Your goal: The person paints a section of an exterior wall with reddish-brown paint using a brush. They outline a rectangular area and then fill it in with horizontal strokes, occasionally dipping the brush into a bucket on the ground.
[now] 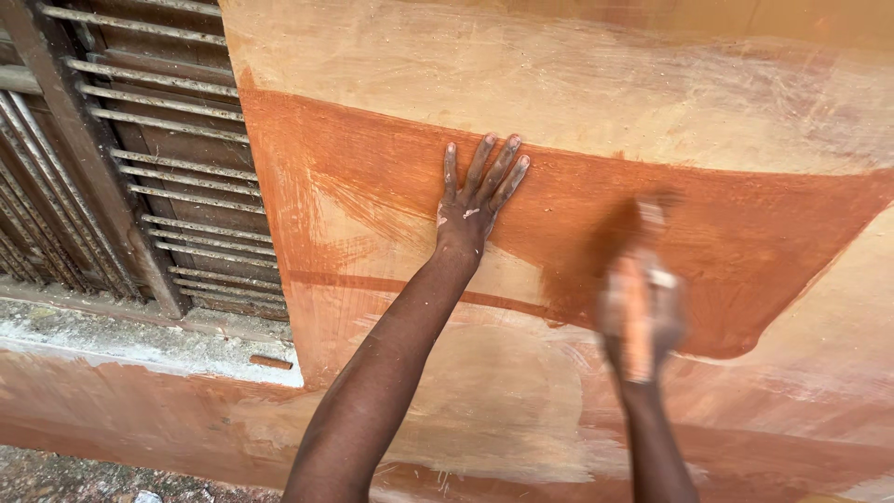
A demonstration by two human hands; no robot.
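Observation:
My left hand point(473, 200) lies flat against the wall point(577, 84), fingers spread, on the edge of a fresh reddish-brown painted band point(745, 233). It holds nothing. My right hand point(641, 317) is blurred by motion and grips a paintbrush point(652, 216), whose head touches the wet reddish-brown paint to the right of the left hand. Both hands carry pale paint specks. The rest of the wall is a pale tan coat with streaky brush marks.
A louvred window point(140, 158) with metal slats and a dark wooden frame stands at the left. Below it runs a rough concrete sill point(140, 340). Gravelly ground point(65, 475) shows at the bottom left corner.

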